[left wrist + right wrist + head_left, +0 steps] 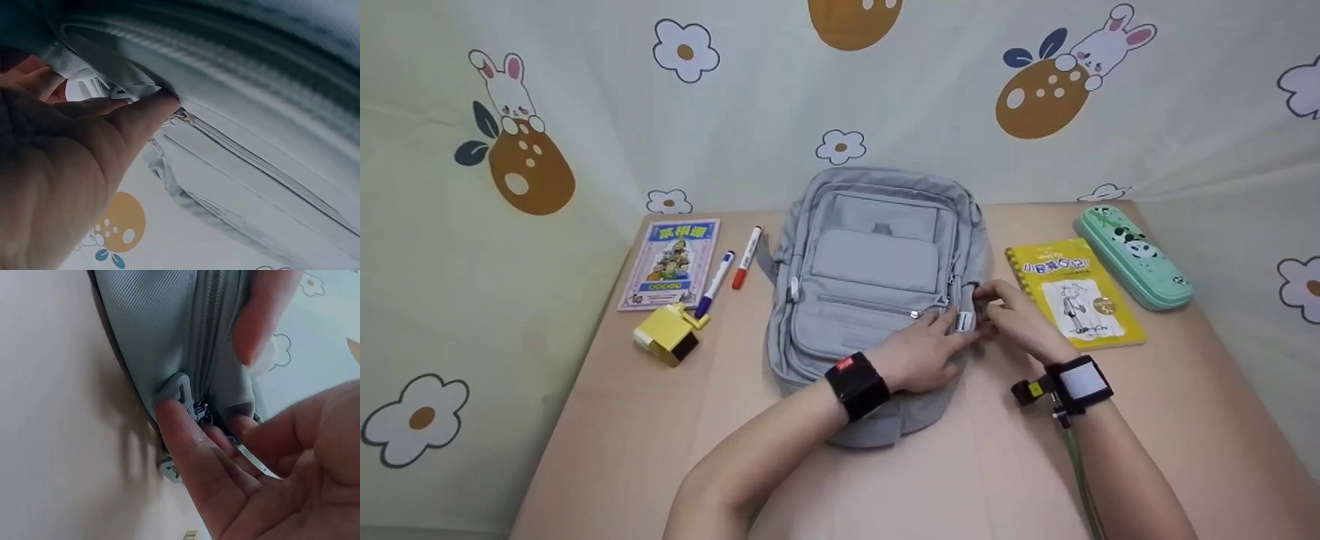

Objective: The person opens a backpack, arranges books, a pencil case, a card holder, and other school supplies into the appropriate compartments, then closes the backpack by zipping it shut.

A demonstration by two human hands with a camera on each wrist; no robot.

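Observation:
A grey backpack (877, 262) lies front side up on the table, with its zippered pockets showing. Across its lower right part rests my left hand (922, 352), fingers fairly straight and pressing on the fabric. In the left wrist view, one of its fingertips touches the cloth beside a metal zipper slider (181, 117). My right hand (1024, 319) is at the bag's right side, fingers curled. Close up, these fingers pinch around a zipper pull (175, 389) at the side zipper (209, 332). A whitish strip (256, 460) crosses the fingers. The fingers partly hide the slider.
Left of the bag lie a pink book (671, 262), a blue-capped marker (715, 283), a red-capped marker (748, 257) and a small yellow block-shaped object (667, 334). On the right are a yellow book (1072, 292) and a green panda pencil case (1136, 259). Patterned cloth (750, 112) hangs behind.

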